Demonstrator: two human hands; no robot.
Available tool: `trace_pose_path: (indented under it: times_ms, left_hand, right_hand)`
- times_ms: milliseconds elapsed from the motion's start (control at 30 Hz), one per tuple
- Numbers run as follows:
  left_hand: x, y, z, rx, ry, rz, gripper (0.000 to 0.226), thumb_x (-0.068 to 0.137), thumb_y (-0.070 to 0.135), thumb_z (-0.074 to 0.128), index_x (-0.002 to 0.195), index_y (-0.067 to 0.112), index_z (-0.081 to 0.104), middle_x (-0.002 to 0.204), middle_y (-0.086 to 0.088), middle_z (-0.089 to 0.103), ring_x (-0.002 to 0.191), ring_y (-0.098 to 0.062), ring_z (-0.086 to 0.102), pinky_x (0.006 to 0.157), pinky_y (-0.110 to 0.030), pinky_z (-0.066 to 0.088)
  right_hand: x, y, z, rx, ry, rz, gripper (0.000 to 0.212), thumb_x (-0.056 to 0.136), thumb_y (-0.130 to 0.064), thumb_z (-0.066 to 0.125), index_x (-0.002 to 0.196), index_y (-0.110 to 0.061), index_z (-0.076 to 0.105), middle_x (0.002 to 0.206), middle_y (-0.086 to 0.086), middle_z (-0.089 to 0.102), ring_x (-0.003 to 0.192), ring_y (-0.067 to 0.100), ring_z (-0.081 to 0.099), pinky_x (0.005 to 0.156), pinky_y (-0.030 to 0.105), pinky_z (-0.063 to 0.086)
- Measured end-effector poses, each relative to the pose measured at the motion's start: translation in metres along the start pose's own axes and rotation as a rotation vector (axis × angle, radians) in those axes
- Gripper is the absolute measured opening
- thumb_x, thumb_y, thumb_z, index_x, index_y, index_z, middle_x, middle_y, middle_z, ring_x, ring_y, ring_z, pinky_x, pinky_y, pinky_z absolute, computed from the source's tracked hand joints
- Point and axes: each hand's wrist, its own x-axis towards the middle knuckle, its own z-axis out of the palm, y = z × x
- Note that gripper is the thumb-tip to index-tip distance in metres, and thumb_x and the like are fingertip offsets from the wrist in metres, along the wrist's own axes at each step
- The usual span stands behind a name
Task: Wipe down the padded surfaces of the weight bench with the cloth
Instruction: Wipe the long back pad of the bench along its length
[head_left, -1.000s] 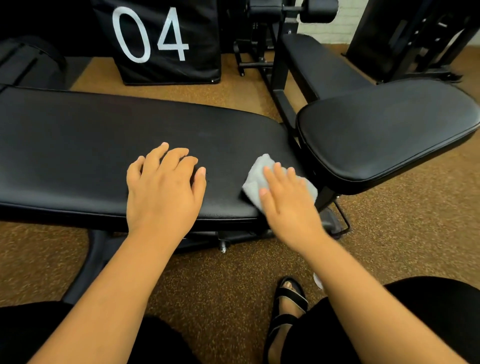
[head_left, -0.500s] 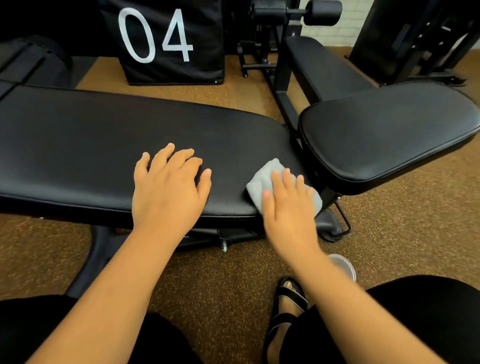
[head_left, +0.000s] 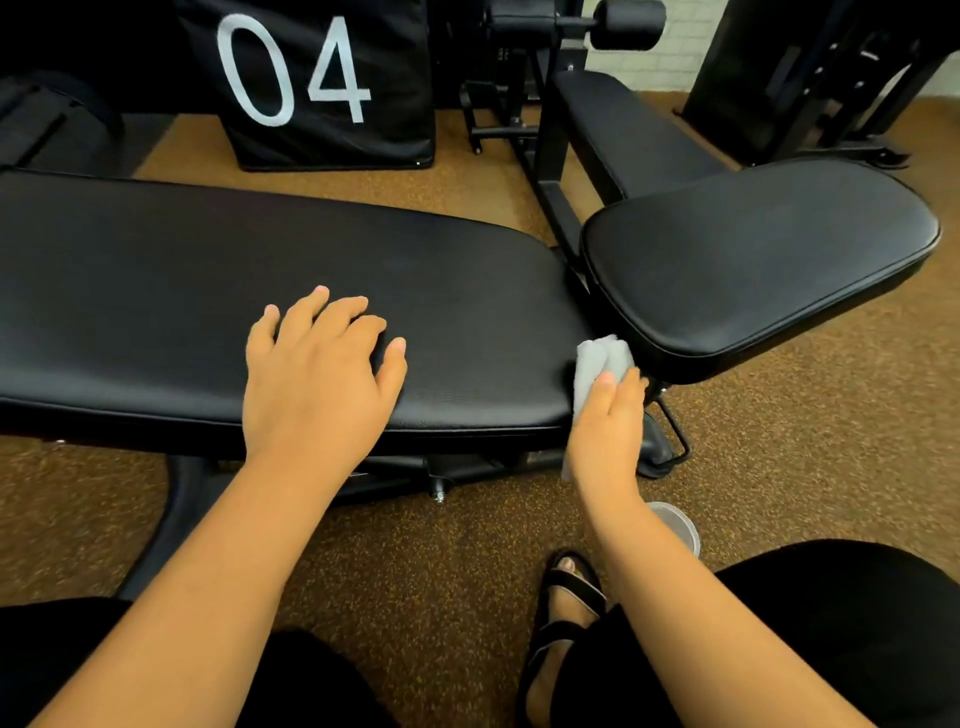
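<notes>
The black weight bench has a long padded back pad across the left and middle, and a separate seat pad at the right. My left hand rests flat on the back pad's near edge, fingers spread, holding nothing. My right hand presses a pale grey cloth against the right end of the back pad, in the gap beside the seat pad. The cloth hangs down past the pad's edge; my hand covers its lower part.
A black block marked "04" stands behind the bench. A second black bench and machine frames fill the back right. On the speckled brown floor by my sandalled foot sits a clear plastic cup. My dark-clothed knees fill the bottom edge.
My right hand has slid the cloth off the top of the back pad to its right end, turning edge-on in the gap. My left hand stays planted.
</notes>
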Motion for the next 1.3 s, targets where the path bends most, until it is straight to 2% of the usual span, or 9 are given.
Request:
trace_pose_path:
  times_ms: [167, 333, 467, 600, 700, 967, 1067, 1200, 1300]
  left_hand:
    - [0.001, 0.001, 0.000, 0.004, 0.021, -0.005, 0.034, 0.098, 0.040, 0.048, 0.115, 0.019, 0.068, 0.132, -0.002, 0.060, 0.136, -0.027, 0.040, 0.112, -0.054, 0.024]
    - [0.001, 0.001, 0.000, 0.010, 0.030, 0.002, 0.033, 0.097, 0.039, 0.049, 0.113, 0.019, 0.069, 0.131, -0.002, 0.061, 0.135, -0.027, 0.042, 0.111, -0.053, 0.025]
    - [0.000, 0.002, 0.000, 0.011, 0.040, 0.004, 0.031, 0.097, 0.038, 0.049, 0.111, 0.019, 0.070, 0.129, -0.002, 0.062, 0.133, -0.027, 0.044, 0.111, -0.054, 0.025]
    - [0.001, 0.002, 0.000, 0.016, 0.049, -0.004, 0.031, 0.097, 0.037, 0.050, 0.110, 0.018, 0.071, 0.128, -0.003, 0.063, 0.132, -0.028, 0.045, 0.110, -0.054, 0.026]
    - [0.001, 0.002, 0.000, 0.018, 0.045, -0.010, 0.031, 0.097, 0.037, 0.049, 0.110, 0.019, 0.071, 0.127, -0.002, 0.063, 0.132, -0.027, 0.044, 0.110, -0.053, 0.025]
    - [0.001, 0.003, 0.000, 0.045, 0.044, -0.013, 0.030, 0.097, 0.036, 0.048, 0.110, 0.020, 0.071, 0.125, -0.001, 0.064, 0.131, -0.027, 0.046, 0.111, -0.052, 0.025]
    - [0.001, 0.004, 0.000, 0.054, 0.041, -0.021, 0.030, 0.098, 0.035, 0.048, 0.110, 0.020, 0.071, 0.124, -0.001, 0.065, 0.131, -0.027, 0.046, 0.111, -0.052, 0.025]
    - [0.001, 0.004, 0.001, 0.062, 0.045, -0.026, 0.030, 0.098, 0.035, 0.047, 0.109, 0.020, 0.071, 0.123, 0.000, 0.065, 0.130, -0.027, 0.046, 0.111, -0.051, 0.025]
    - [0.001, 0.004, 0.001, 0.063, 0.051, -0.026, 0.029, 0.097, 0.035, 0.048, 0.108, 0.020, 0.071, 0.122, 0.000, 0.065, 0.129, -0.027, 0.047, 0.110, -0.051, 0.025]
  right_hand:
    - [-0.055, 0.009, 0.018, 0.320, -0.013, 0.113, 0.060, 0.102, -0.046, 0.030, 0.155, -0.025, 0.010, 0.154, -0.004, 0.030, 0.134, 0.006, 0.034, 0.114, 0.029, 0.026]
    - [-0.002, -0.002, 0.017, 0.487, 0.073, 0.425, 0.052, 0.103, -0.042, 0.031, 0.145, -0.012, 0.036, 0.134, 0.002, 0.051, 0.117, 0.019, 0.052, 0.095, 0.029, 0.039]
    - [0.036, -0.006, -0.002, 0.446, 0.003, 0.452, 0.045, 0.098, -0.043, 0.037, 0.124, -0.011, 0.056, 0.102, 0.002, 0.062, 0.079, 0.017, 0.059, 0.063, 0.028, 0.049]
    - [0.029, 0.003, 0.007, 0.383, 0.064, 0.374, 0.056, 0.091, -0.049, 0.038, 0.132, -0.012, 0.049, 0.121, 0.006, 0.061, 0.107, 0.026, 0.061, 0.087, 0.040, 0.053]
    - [-0.009, 0.007, 0.014, 0.396, 0.043, 0.219, 0.054, 0.100, -0.042, 0.037, 0.148, -0.018, 0.032, 0.136, -0.004, 0.049, 0.121, 0.014, 0.049, 0.103, 0.032, 0.039]
    - [0.057, -0.005, -0.012, 0.283, -0.138, 0.403, 0.043, 0.098, -0.044, 0.045, 0.125, -0.012, 0.054, 0.121, 0.008, 0.062, 0.106, 0.026, 0.061, 0.098, 0.044, 0.049]
    - [0.069, -0.010, -0.017, 0.306, -0.221, 0.424, 0.048, 0.097, -0.046, 0.047, 0.133, -0.014, 0.052, 0.122, 0.007, 0.062, 0.109, 0.026, 0.060, 0.100, 0.045, 0.049]
    - [0.037, 0.005, -0.007, 0.264, -0.132, 0.337, 0.062, 0.091, -0.054, 0.044, 0.138, -0.014, 0.042, 0.130, 0.005, 0.056, 0.114, 0.025, 0.056, 0.102, 0.044, 0.045]
    - [0.014, 0.012, -0.004, 0.320, -0.089, 0.267, 0.055, 0.098, -0.046, 0.043, 0.143, -0.015, 0.036, 0.130, -0.001, 0.051, 0.114, 0.019, 0.052, 0.101, 0.037, 0.042]
